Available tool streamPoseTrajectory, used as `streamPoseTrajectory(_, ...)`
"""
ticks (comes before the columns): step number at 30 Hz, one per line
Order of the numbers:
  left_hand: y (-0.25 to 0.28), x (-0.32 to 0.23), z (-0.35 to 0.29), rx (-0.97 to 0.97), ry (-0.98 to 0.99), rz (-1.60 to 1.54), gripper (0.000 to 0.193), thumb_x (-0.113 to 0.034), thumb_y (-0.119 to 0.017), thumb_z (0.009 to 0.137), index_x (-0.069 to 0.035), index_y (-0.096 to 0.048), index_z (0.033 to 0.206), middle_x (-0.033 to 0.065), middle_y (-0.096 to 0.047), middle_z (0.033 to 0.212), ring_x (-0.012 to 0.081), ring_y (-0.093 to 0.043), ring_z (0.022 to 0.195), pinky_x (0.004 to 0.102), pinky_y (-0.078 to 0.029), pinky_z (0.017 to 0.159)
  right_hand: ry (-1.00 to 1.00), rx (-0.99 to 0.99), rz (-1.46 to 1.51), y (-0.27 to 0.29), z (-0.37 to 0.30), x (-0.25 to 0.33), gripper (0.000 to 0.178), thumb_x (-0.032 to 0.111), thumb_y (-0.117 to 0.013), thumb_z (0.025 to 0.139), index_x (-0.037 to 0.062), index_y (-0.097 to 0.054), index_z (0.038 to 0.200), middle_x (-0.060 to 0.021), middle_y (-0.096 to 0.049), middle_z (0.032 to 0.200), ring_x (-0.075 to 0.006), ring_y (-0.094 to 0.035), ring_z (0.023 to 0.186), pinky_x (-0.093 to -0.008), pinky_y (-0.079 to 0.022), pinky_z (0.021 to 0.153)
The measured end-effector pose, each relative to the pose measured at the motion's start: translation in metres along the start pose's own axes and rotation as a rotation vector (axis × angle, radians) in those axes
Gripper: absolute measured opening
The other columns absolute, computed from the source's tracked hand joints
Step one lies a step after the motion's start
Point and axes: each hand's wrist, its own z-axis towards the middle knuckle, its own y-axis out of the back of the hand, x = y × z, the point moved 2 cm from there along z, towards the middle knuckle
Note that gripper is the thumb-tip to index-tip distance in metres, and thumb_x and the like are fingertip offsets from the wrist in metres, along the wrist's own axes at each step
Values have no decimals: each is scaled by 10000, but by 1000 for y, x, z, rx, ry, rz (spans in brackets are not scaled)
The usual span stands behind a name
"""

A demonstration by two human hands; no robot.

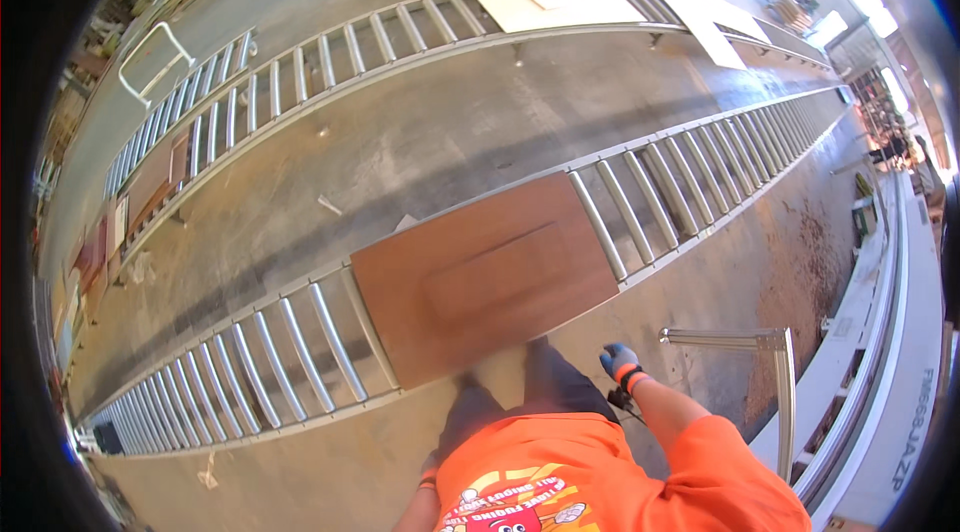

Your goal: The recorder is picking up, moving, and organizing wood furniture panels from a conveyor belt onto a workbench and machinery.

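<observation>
Panel (pixel 485 277) lies ahead-left of the right hand (pixel 616 360), the nearer, long axis crosswise; right hand's closure cannot be told; left hand hidden

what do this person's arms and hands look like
The right hand wears a blue-grey glove with an orange cuff; a dark band circles that wrist. The right sleeve is short and orange. An orange band shows at the left wrist; the left hand can't be made out.

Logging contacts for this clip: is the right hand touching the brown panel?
Apart: the head view shows floor between the right hand and the brown panel.
</observation>
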Motion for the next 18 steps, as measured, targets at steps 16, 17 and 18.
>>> streamPoseTrajectory(16,48,-37,57,156,-318,628,263,-299,-566,845,-110,-710,957,134,-688,993,314,-667,918,430,-534,776,-371,95,159,-2,-241,-23,471,498,-557,837,139,-669,1120,-122,-672,1090,-296,-629,1039,-364,-480,898)
streamPoseTrajectory(17,47,-49,72,159,-336,633,263,-299,-566,845,-110,-710,957,134,-688,993,314,-667,918,430,-534,776,-327,137,189,-5,-231,-22,473,481,-549,844,120,-664,1126,-124,-669,1104,-287,-627,1049,-358,-480,906)
streamPoseTrajectory(18,42,-59,79,204,-397,726,282,-323,-552,848,-109,-704,952,145,-685,981,331,-662,900,438,-528,758,-264,92,164,-10,-229,-21,449,439,-569,840,115,-656,1139,-134,-664,1113,-288,-624,1058,-359,-478,913)
